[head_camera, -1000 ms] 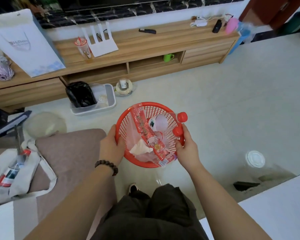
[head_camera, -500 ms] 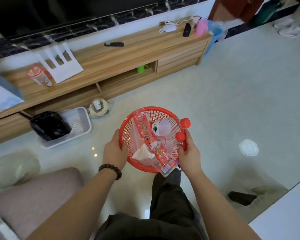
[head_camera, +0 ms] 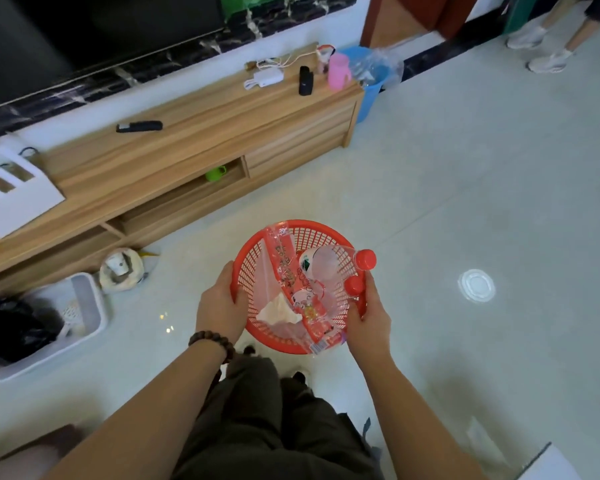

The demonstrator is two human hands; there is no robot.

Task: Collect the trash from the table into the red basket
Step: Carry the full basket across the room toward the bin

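1. The red basket (head_camera: 293, 233) is up in the air over the floor (head_camera: 465, 202), in front of the person; both hands hold it.
2. The left hand (head_camera: 219, 306) grips the left rim, fingers curled around it.
3. The right hand (head_camera: 369, 315) grips the right rim, fingers closed on it.
4. Inside lie a long red wrapper (head_camera: 291, 282), a white tissue (head_camera: 279, 311) and clear bottles with red caps (head_camera: 365, 259).

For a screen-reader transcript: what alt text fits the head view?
Two hands, left and right, hold a red basket above a pale floor; inside lie a red wrapper, clear bottles with red caps and crumpled tissue. A wooden TV cabinet stands behind.
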